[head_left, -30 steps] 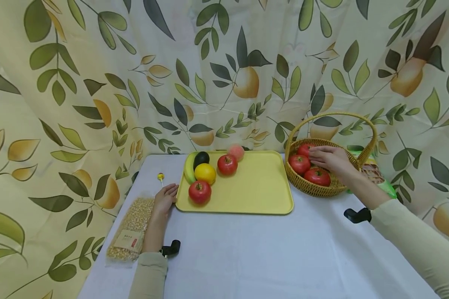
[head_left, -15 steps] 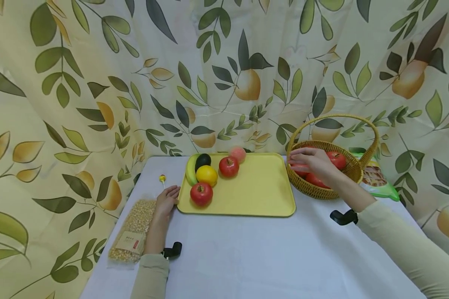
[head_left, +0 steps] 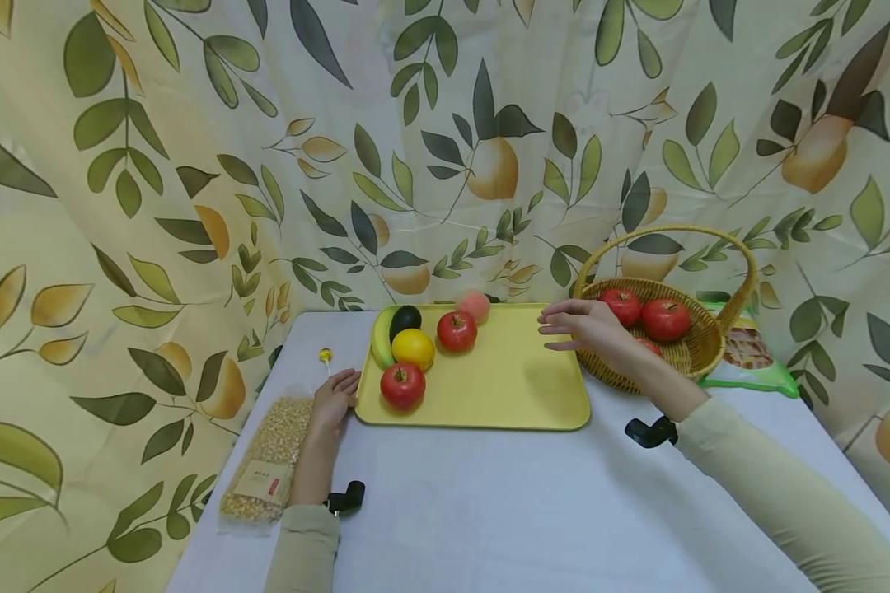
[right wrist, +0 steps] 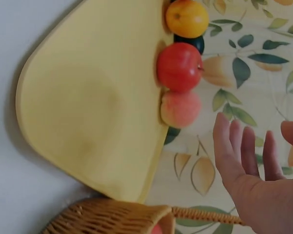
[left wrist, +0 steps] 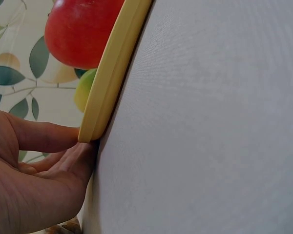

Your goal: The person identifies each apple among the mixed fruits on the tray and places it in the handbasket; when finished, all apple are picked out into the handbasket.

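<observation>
My left hand (head_left: 334, 397) pinches the left edge of the yellow tray (head_left: 519, 375), thumb on the rim (left wrist: 88, 134) and fingers beneath. Over the tray's right side hangs my right hand (head_left: 589, 329), fingers spread and apart, holding nothing. Red apples (head_left: 666, 319) lie in the wicker basket (head_left: 700, 346) just right of that hand; the forearm hides part of it. On the tray's left half sit a banana (head_left: 381, 339), a dark oval fruit (head_left: 405, 321), a yellow lemon-like fruit (head_left: 414, 349), two red apples (head_left: 403, 386) and a pink peach (head_left: 475, 306).
A bag of corn kernels (head_left: 267, 461) lies beside the left forearm, and a yellow lollipop (head_left: 325, 355) stands near the left hand. Behind the basket at right is a green-edged snack bag (head_left: 749, 354). Leaf-patterned cloth (head_left: 489, 123) hangs behind the white table (head_left: 489, 502).
My right hand has moved left, out of the basket and over the tray's right side. Apples in the basket have come into view. The left hand stays at the tray's edge.
</observation>
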Action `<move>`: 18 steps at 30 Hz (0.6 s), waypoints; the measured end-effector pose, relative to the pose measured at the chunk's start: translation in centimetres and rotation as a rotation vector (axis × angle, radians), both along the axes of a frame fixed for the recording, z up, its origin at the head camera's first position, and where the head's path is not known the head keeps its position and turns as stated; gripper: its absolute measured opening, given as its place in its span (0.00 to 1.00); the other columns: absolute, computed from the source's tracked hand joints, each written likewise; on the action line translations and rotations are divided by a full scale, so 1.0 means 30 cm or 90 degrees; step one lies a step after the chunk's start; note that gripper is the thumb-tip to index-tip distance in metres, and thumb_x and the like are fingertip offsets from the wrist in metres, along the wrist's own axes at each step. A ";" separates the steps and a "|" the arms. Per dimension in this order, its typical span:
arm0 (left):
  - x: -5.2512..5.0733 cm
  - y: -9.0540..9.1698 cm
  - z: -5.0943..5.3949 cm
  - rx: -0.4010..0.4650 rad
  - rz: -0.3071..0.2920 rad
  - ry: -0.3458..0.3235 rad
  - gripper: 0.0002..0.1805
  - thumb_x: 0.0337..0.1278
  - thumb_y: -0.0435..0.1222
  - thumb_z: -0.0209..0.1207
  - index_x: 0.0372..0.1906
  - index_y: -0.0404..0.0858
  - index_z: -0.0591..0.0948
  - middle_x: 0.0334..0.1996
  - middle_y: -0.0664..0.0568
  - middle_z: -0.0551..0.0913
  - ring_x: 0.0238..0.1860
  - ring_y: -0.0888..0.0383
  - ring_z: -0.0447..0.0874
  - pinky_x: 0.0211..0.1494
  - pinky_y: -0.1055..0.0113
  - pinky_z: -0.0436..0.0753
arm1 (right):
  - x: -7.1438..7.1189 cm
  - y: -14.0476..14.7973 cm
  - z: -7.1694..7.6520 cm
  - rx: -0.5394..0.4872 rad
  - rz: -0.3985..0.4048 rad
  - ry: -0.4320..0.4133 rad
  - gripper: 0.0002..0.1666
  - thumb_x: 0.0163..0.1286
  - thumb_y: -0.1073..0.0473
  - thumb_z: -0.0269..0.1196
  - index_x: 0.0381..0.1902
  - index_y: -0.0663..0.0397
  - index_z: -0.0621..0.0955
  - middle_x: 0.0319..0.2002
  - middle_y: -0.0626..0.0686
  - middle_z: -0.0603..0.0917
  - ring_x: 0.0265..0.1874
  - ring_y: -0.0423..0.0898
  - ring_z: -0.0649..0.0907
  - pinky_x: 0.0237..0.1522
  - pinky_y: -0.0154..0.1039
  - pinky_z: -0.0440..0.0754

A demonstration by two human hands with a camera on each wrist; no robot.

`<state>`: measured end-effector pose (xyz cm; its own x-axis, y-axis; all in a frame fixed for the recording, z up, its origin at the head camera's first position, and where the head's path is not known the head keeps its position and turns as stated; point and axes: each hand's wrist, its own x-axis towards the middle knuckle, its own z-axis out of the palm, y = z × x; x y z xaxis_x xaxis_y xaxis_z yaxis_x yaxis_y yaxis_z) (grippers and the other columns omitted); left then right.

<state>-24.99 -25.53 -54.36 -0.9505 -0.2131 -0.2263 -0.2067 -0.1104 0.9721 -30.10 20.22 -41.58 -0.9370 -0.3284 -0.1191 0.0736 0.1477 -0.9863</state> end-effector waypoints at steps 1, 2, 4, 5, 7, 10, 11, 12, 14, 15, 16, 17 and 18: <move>-0.001 0.001 -0.003 -0.002 0.000 0.000 0.40 0.52 0.08 0.44 0.76 0.22 0.62 0.74 0.28 0.67 0.77 0.39 0.65 0.78 0.55 0.66 | -0.001 -0.007 -0.006 0.000 0.000 -0.003 0.25 0.82 0.58 0.57 0.67 0.73 0.73 0.62 0.64 0.80 0.53 0.50 0.88 0.58 0.58 0.83; -0.002 0.001 -0.005 -0.003 0.001 -0.001 0.40 0.52 0.09 0.44 0.76 0.22 0.62 0.74 0.28 0.68 0.77 0.39 0.65 0.78 0.55 0.67 | -0.003 -0.013 -0.012 -0.002 0.002 -0.006 0.25 0.82 0.59 0.57 0.66 0.73 0.73 0.61 0.64 0.81 0.53 0.50 0.88 0.58 0.58 0.83; -0.006 0.002 -0.008 -0.006 0.002 0.002 0.40 0.53 0.09 0.44 0.76 0.23 0.63 0.73 0.29 0.68 0.76 0.40 0.66 0.78 0.55 0.67 | -0.004 -0.025 -0.023 -0.003 0.009 -0.008 0.25 0.82 0.58 0.56 0.66 0.73 0.73 0.61 0.63 0.81 0.54 0.51 0.87 0.58 0.58 0.84; -0.008 0.002 -0.010 -0.007 0.002 0.003 0.40 0.53 0.09 0.44 0.75 0.23 0.63 0.73 0.29 0.69 0.76 0.40 0.66 0.78 0.55 0.67 | -0.004 -0.031 -0.029 -0.004 0.009 -0.013 0.25 0.82 0.58 0.57 0.66 0.72 0.73 0.61 0.64 0.81 0.55 0.52 0.87 0.58 0.58 0.84; -0.012 0.002 -0.012 -0.008 0.001 0.004 0.40 0.53 0.09 0.44 0.75 0.23 0.64 0.73 0.29 0.69 0.76 0.40 0.66 0.78 0.54 0.67 | -0.002 -0.044 -0.040 -0.005 0.013 -0.022 0.26 0.82 0.58 0.56 0.67 0.72 0.72 0.63 0.67 0.79 0.58 0.56 0.86 0.59 0.59 0.83; -0.014 0.002 -0.012 -0.007 0.001 0.006 0.40 0.52 0.09 0.43 0.75 0.22 0.63 0.73 0.28 0.68 0.76 0.39 0.66 0.78 0.53 0.67 | 0.000 -0.067 -0.058 -0.012 0.014 -0.041 0.27 0.81 0.57 0.57 0.68 0.72 0.71 0.67 0.70 0.76 0.62 0.61 0.83 0.59 0.60 0.82; -0.014 0.001 -0.013 -0.006 0.002 0.006 0.40 0.52 0.08 0.43 0.75 0.22 0.63 0.73 0.28 0.68 0.77 0.39 0.66 0.78 0.53 0.66 | 0.001 -0.076 -0.065 -0.013 0.014 -0.046 0.27 0.81 0.57 0.58 0.68 0.72 0.71 0.67 0.71 0.75 0.62 0.61 0.83 0.59 0.60 0.82; -0.013 0.001 -0.013 -0.005 0.002 0.007 0.40 0.52 0.08 0.43 0.75 0.22 0.63 0.73 0.28 0.68 0.77 0.39 0.65 0.78 0.52 0.66 | 0.000 -0.085 -0.072 -0.014 0.015 -0.051 0.27 0.81 0.57 0.58 0.68 0.72 0.71 0.67 0.71 0.75 0.62 0.61 0.83 0.59 0.60 0.82; -0.010 -0.001 -0.014 -0.001 0.002 0.008 0.40 0.52 0.08 0.42 0.76 0.21 0.62 0.73 0.27 0.67 0.77 0.39 0.65 0.78 0.52 0.66 | -0.003 -0.101 -0.088 -0.014 0.017 -0.059 0.27 0.81 0.57 0.58 0.68 0.72 0.72 0.68 0.72 0.74 0.60 0.59 0.84 0.60 0.61 0.81; -0.008 -0.002 -0.014 0.001 0.002 0.009 0.40 0.51 0.08 0.42 0.76 0.21 0.62 0.74 0.27 0.67 0.77 0.39 0.65 0.79 0.53 0.66 | -0.005 -0.109 -0.096 -0.014 0.021 -0.062 0.27 0.81 0.57 0.58 0.68 0.72 0.72 0.68 0.72 0.74 0.60 0.58 0.85 0.60 0.61 0.81; -0.007 -0.003 -0.014 0.005 0.002 0.006 0.41 0.51 0.08 0.42 0.76 0.21 0.61 0.74 0.27 0.67 0.77 0.39 0.64 0.79 0.53 0.66 | -0.007 -0.117 -0.103 -0.014 0.025 -0.064 0.27 0.81 0.57 0.58 0.68 0.72 0.72 0.68 0.72 0.75 0.60 0.58 0.85 0.60 0.62 0.81; -0.003 -0.003 -0.006 0.010 0.002 0.002 0.41 0.51 0.08 0.43 0.76 0.21 0.61 0.74 0.27 0.66 0.77 0.38 0.64 0.79 0.52 0.65 | -0.008 -0.124 -0.111 -0.008 0.033 -0.064 0.27 0.81 0.57 0.58 0.68 0.72 0.72 0.67 0.71 0.76 0.59 0.57 0.85 0.60 0.62 0.81; -0.002 -0.005 -0.008 0.011 0.002 0.001 0.41 0.51 0.08 0.43 0.76 0.20 0.61 0.74 0.26 0.66 0.77 0.38 0.64 0.79 0.52 0.65 | -0.010 -0.132 -0.118 -0.010 0.036 -0.069 0.28 0.81 0.57 0.58 0.68 0.72 0.72 0.67 0.71 0.75 0.60 0.59 0.85 0.60 0.62 0.81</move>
